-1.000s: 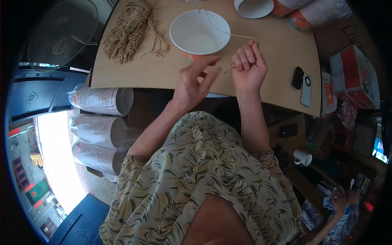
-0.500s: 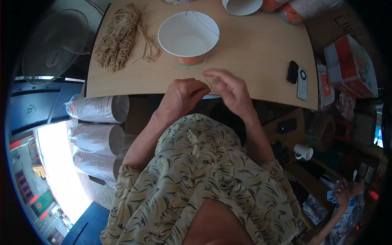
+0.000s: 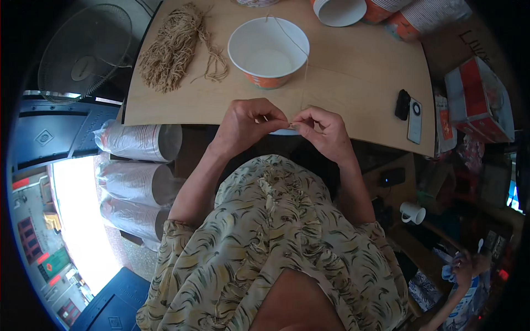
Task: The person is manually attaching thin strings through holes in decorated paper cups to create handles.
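My left hand (image 3: 245, 126) and my right hand (image 3: 327, 133) meet at the table's front edge, fingertips nearly touching. Both are closed in a pinch on a thin tan string (image 3: 305, 80); its short end between the fingers is mostly hidden. From there the string climbs away from me, crosses the right rim of a white paper bucket (image 3: 269, 48) with an orange outside, and passes over its far rim. At the far left of the table lies a loose bundle of similar tan strings (image 3: 172, 48), some strands trailing toward the bucket.
More paper buckets (image 3: 341, 10) lie at the back right. A phone (image 3: 414, 122) and a small black object (image 3: 402, 105) rest near the right edge. Plastic-wrapped bucket stacks (image 3: 135, 142) stand below left, near a fan (image 3: 83, 60). Another person's hand (image 3: 462, 270) shows at lower right.
My right hand has come down from beside the string and closed its fingertips against my left hand's. The bucket and table appear shifted slightly right in the view.
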`<state>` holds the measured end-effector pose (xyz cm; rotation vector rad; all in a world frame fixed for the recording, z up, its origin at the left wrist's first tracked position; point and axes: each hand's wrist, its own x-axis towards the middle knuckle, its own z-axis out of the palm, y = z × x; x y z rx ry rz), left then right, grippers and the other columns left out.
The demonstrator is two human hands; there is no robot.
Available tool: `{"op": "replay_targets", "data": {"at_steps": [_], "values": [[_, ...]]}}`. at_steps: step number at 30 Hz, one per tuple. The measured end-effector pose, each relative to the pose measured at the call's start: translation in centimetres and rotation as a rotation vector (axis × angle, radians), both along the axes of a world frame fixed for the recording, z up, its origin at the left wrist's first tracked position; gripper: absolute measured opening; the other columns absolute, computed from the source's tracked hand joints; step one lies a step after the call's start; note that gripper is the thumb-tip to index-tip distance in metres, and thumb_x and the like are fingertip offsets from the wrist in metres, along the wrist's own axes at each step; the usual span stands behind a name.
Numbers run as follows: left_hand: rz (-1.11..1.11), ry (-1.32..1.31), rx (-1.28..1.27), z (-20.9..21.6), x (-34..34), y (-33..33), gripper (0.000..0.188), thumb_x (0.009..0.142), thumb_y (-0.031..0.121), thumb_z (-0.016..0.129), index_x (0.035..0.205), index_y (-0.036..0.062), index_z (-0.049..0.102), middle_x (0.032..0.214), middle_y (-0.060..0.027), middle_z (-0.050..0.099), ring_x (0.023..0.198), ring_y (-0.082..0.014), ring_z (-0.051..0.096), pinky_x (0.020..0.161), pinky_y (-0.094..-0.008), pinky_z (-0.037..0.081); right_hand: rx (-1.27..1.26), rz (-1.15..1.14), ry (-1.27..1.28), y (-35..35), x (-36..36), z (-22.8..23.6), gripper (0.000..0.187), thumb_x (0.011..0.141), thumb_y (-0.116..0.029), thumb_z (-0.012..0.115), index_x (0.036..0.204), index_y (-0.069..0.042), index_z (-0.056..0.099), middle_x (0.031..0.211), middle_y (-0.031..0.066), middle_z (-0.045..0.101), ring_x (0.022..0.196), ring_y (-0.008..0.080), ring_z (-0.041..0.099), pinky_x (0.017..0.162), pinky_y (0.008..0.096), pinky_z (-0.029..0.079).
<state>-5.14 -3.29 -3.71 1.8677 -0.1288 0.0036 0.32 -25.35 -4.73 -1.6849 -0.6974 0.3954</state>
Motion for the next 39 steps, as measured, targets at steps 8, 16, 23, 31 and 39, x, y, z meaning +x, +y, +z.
{"op": "replay_targets", "data": {"at_steps": [8,16,23,31,39], "values": [[0.176,-0.469,0.550,1.8,2.4,2.7,0.016,0.077,0.011,0.081,0.092,0.0087,0.076,0.090,-0.0036,0.072,0.088,-0.0215,0.067,0.075,-0.0345,0.052,0.117,-0.354,-0.072,0.4,0.2,-0.6,0.003,0.093,-0.002,0.068,0.093,0.002,0.068,0.078,0.0003,0.064,0.068,0.0055,0.056,0.063,0.0219,0.046],[0.159,-0.396,0.580,1.1,5.5,2.7,0.016,0.085,0.013,0.074,0.099,0.0054,0.073,0.097,-0.0080,0.074,0.089,-0.0281,0.070,0.077,-0.0364,0.056,0.135,-0.566,-0.488,4.3,0.8,-0.4,0.011,0.082,0.003,0.075,0.086,0.000,0.065,0.069,0.0057,0.058,0.059,0.0143,0.060,0.052,0.0272,0.046],[0.151,-0.250,0.303,2.4,5.1,1.4,0.016,0.090,0.013,0.071,0.099,0.0001,0.072,0.084,-0.0170,0.074,0.075,-0.0269,0.075,0.066,-0.0346,0.059,0.144,-0.579,-0.478,6.0,1.1,0.2,0.013,0.082,0.003,0.074,0.082,-0.002,0.062,0.069,0.0057,0.060,0.057,0.0153,0.062,0.051,0.0289,0.048],[0.159,-0.255,0.300,2.2,5.2,1.3,0.016,0.089,0.015,0.071,0.097,0.0013,0.073,0.081,-0.0151,0.074,0.074,-0.0278,0.074,0.066,-0.0356,0.058,0.087,-0.574,-0.512,6.0,1.6,-0.7,0.014,0.081,0.003,0.074,0.081,-0.002,0.061,0.068,0.0063,0.061,0.057,0.0164,0.062,0.051,0.0291,0.048],[0.116,-0.249,0.385,2.4,4.9,0.9,0.018,0.093,0.011,0.070,0.103,-0.0030,0.071,0.086,-0.0141,0.075,0.077,-0.0191,0.075,0.070,-0.0305,0.059,0.095,-0.581,-0.522,5.8,1.6,-0.8,0.013,0.081,0.002,0.074,0.081,-0.002,0.062,0.069,0.0060,0.061,0.056,0.0153,0.062,0.050,0.0281,0.048]]}}
